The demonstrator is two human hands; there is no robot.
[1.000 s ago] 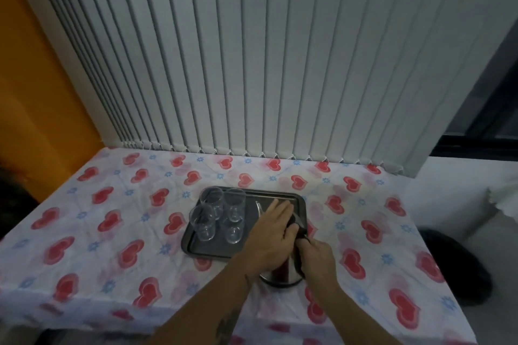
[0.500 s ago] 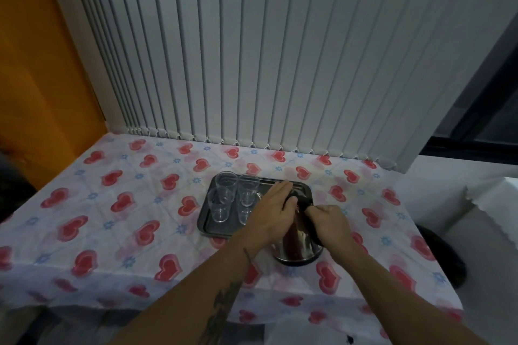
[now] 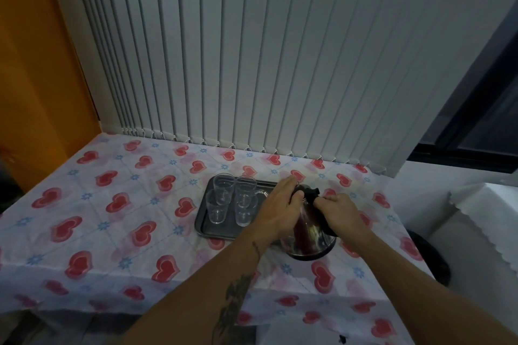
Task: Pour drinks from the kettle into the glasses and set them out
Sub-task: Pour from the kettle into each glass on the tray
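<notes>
A shiny steel kettle [image 3: 309, 244] with a black handle and lid stands on the table just right of a dark metal tray [image 3: 202, 225]. My right hand [image 3: 340, 213] is wrapped around the black handle. My left hand [image 3: 281, 209] lies flat over the kettle's lid and top, fingers pointing away from me. Several empty clear glasses [image 3: 222, 187] stand upright in a tight group on the left half of the tray. The kettle's spout is hidden behind my left hand.
The table wears a white cloth with red hearts [image 3: 117, 202]. Vertical blinds [image 3: 252, 64] hang down to its far edge and an orange wall [image 3: 36, 78] is at the left. A white surface [image 3: 487, 221] and a dark round object [image 3: 431, 258] sit off the table's right side.
The view has shifted, so the table sits lower in frame. Both hands stay on the kettle; it now looks tipped slightly toward the tray.
</notes>
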